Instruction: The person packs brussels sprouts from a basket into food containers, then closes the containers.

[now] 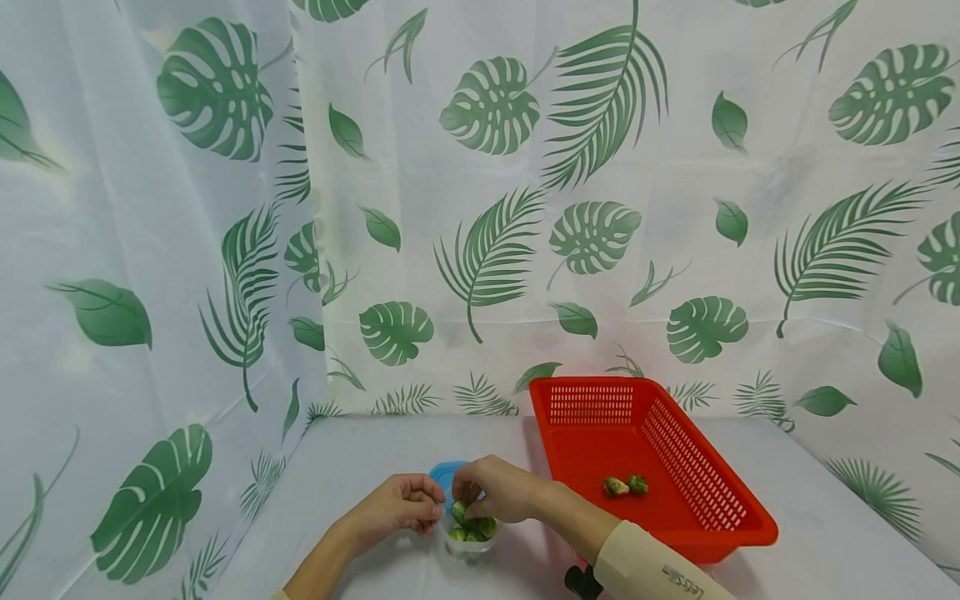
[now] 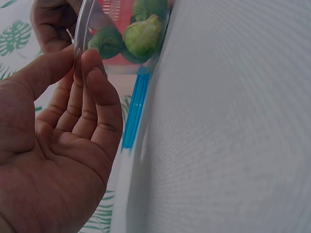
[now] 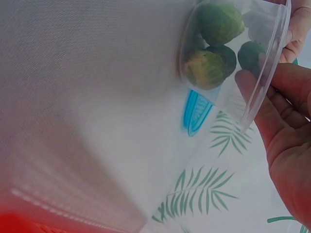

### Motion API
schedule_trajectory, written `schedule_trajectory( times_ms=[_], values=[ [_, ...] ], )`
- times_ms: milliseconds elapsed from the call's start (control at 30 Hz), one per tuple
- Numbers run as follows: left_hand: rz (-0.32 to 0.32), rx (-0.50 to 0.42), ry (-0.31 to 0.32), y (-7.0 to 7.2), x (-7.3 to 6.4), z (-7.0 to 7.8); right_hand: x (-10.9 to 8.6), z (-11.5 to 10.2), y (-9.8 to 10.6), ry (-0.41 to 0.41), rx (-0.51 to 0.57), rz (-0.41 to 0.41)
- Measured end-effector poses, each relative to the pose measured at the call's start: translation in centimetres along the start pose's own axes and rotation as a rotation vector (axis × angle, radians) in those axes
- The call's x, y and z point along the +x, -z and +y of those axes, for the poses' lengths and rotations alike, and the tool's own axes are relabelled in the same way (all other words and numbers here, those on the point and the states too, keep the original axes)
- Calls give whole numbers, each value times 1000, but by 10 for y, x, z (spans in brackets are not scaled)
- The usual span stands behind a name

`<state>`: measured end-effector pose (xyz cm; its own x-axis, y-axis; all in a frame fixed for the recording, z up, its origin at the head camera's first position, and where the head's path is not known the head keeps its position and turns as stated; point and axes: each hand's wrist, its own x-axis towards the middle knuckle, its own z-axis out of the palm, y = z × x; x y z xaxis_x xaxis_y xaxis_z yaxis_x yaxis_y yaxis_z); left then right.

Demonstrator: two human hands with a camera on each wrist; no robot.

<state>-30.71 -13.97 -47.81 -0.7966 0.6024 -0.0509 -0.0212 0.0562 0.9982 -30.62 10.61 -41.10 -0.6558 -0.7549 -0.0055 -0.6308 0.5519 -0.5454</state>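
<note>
A small clear plastic container [image 1: 471, 547] stands on the table with several green Brussels sprouts [image 1: 487, 527] inside. My left hand [image 1: 405, 506] is at its left side, thumb and fingertips pinching the rim in the left wrist view. From above, my right hand [image 1: 498, 490] reaches into the container's mouth. Its thumb and fingers pinch a Brussels sprout [image 1: 460, 508] there; the right wrist view shows a sprout [image 3: 250, 56] by those fingertips, partly seen through the wall. Just behind the container lies a blue lid [image 1: 446, 473], partly covered by the right hand.
To the right stands a large red plastic basket [image 1: 660, 522] with slotted walls, and two Brussels sprouts [image 1: 617, 487] lie on its floor. A small black object [image 1: 582, 582] shows beside the right forearm. Leaf-printed sheets [image 1: 495, 250] hang behind and at the left of the white table [image 1: 360, 450].
</note>
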Motion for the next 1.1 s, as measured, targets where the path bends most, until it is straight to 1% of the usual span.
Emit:
schedule_trajectory(
  times_ms=[633,933,1100],
  values=[
    [-6,-3,-4,-1,-2,2,-1,3,1,32,-5,12],
    [-8,-7,3,-1,-1,2,-1,3,3,66,13,35],
    [-11,-10,8,0,-1,2,-1,3,4,89,0,60]
  ],
)
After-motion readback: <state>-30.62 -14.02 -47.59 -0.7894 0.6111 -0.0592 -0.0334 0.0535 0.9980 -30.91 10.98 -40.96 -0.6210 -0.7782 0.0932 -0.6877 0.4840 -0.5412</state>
